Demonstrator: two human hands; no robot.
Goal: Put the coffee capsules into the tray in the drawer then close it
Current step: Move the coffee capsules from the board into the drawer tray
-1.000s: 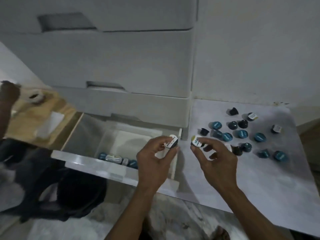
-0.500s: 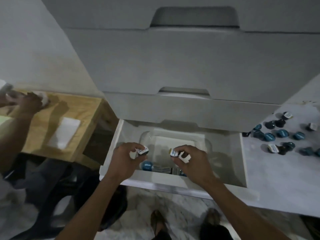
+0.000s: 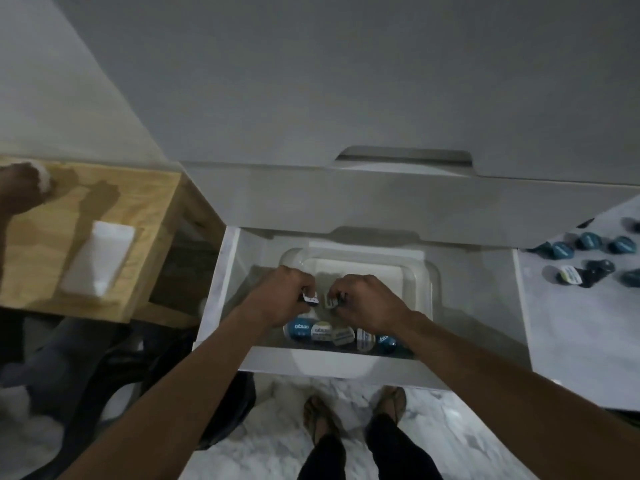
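Note:
The white drawer (image 3: 221,271) stands open below the cabinet, with a clear plastic tray (image 3: 420,271) inside. Both my hands are over the tray. My left hand (image 3: 282,296) pinches a dark capsule with a white lid (image 3: 309,298). My right hand (image 3: 367,299) pinches another white-lidded capsule (image 3: 330,301) right beside it. Several capsules (image 3: 322,332), blue and white-topped, lie in a row along the tray's near edge. Several more blue and dark capsules (image 3: 588,241) sit on the white counter (image 3: 571,323) to the right.
A wooden table (image 3: 149,209) with a white block (image 3: 98,258) stands left of the drawer, and another person's hand (image 3: 20,188) rests on it. My feet (image 3: 349,417) are on the marble floor below the drawer front. Shut drawers sit above.
Both hands carried their capsules from the counter edge over the drawer and lowered them into the tray. The view swung left and down to centre on the drawer.

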